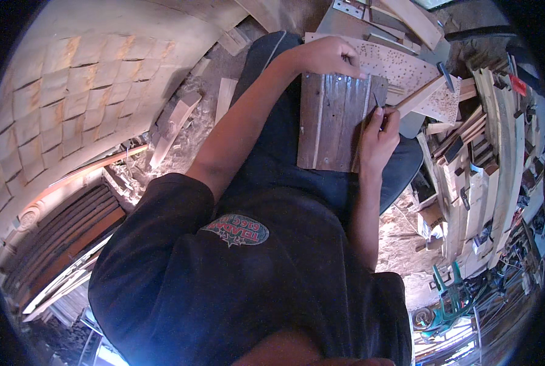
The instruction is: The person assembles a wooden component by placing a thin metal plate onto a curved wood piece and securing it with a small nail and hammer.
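A brown grooved wooden panel (330,131) lies across my lap. My left hand (330,56) reaches over its far edge, its fingers curled and their tips near the panel's far right part. What they pinch, if anything, is too small to make out. At the panel's right edge, my right hand (380,131) is closed, with a thin pointed metal piece (375,99) sticking up between thumb and finger. The wooden handle of a hammer (420,94) meets this hand's fingers; whether they grip it too is unclear. Its dark head points away to the right.
Beyond the panel lies a pale board (400,64) dotted with many small brown specks. Wood offcuts (410,18) sit behind it. Long planks (501,146) are stacked at right, near a green tool (452,299). A woven panel (89,91) leans at left above wood scraps (176,125).
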Motion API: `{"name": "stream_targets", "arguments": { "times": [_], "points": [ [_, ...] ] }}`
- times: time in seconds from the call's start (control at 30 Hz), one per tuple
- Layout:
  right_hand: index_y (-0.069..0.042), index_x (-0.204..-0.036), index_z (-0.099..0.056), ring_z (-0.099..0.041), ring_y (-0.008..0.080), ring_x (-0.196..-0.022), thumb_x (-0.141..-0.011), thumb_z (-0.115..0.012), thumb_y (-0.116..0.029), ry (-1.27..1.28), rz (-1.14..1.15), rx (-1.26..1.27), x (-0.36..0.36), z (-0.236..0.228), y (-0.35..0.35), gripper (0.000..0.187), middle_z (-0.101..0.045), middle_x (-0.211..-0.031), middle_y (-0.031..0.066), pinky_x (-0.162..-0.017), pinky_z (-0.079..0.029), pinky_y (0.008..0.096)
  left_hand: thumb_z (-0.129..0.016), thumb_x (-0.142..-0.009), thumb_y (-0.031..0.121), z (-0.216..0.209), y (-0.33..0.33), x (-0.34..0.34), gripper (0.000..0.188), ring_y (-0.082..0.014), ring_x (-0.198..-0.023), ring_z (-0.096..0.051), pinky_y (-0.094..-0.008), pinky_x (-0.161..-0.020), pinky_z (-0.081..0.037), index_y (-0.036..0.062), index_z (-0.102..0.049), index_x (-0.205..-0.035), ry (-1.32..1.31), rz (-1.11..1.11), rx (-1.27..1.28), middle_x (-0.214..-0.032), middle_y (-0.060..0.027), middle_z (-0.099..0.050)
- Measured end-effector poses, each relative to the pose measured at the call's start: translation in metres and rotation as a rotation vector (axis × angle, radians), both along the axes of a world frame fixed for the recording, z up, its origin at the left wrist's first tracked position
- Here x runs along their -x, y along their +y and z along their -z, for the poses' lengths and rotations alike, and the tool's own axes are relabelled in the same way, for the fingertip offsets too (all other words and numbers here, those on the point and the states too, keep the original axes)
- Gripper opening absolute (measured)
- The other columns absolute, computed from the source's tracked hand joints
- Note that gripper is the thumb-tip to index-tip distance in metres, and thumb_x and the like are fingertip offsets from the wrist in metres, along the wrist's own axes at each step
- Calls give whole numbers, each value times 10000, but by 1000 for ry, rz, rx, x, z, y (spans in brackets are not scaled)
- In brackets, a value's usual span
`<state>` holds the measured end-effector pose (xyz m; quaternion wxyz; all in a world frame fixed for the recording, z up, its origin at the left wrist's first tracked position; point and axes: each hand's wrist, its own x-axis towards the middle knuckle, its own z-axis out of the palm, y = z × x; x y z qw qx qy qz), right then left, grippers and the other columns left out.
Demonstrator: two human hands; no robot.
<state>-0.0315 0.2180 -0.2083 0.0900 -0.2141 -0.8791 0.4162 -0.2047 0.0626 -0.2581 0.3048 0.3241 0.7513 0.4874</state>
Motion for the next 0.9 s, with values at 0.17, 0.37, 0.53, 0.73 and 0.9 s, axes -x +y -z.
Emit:
{"name": "stream_targets", "arguments": {
  "times": [0.17,0.37,0.53,0.73,0.9],
  "points": [
    [17,-923,-547,-624,400,-693,-1009,-557,-175,-9,7,35,0,1,3,211,-615,-772,229,-666,-492,445,-781,-868,375,12,1,4,336,-107,-781,-619,-283,-768,-485,40,-750,-877,-91,23,-20,-799,-35,-705],
    [22,-929,-550,-618,425,-719,-997,-570,-169,-30,1,18,-3,6,7,204,-624,-803,235,-685,-495,445,-780,-868,381,4,1,1,338,-104,-793,-625,-280,-771,-488,44,-754,-882,-70,-5,18,-809,-26,-707],
    [22,-928,-551,-622,432,-722,-996,-568,-166,-10,1,15,-2,8,5,200,-624,-796,239,-686,-494,454,-772,-877,376,4,-3,1,334,-108,-801,-630,-282,-770,-492,43,-754,-895,-46,-12,1,-819,-35,-707],
    [19,-923,-555,-616,431,-707,-995,-565,-167,-2,13,1,-3,5,5,199,-616,-778,237,-667,-488,457,-804,-814,361,-16,-23,-29,448,-224,-888,-672,-345,-839,-521,24,-703,-1091,-41,-540,0,-940,-119,-709],
    [18,-924,-556,-610,436,-702,-994,-562,-167,-13,7,26,-3,6,6,198,-611,-774,242,-660,-483,462,-867,-726,369,-24,-31,-87,834,-369,-1169,-592,-445,-1027,-462,13,-489,-1379,418,-776,128,-1265,-214,-606]
  ]
}}
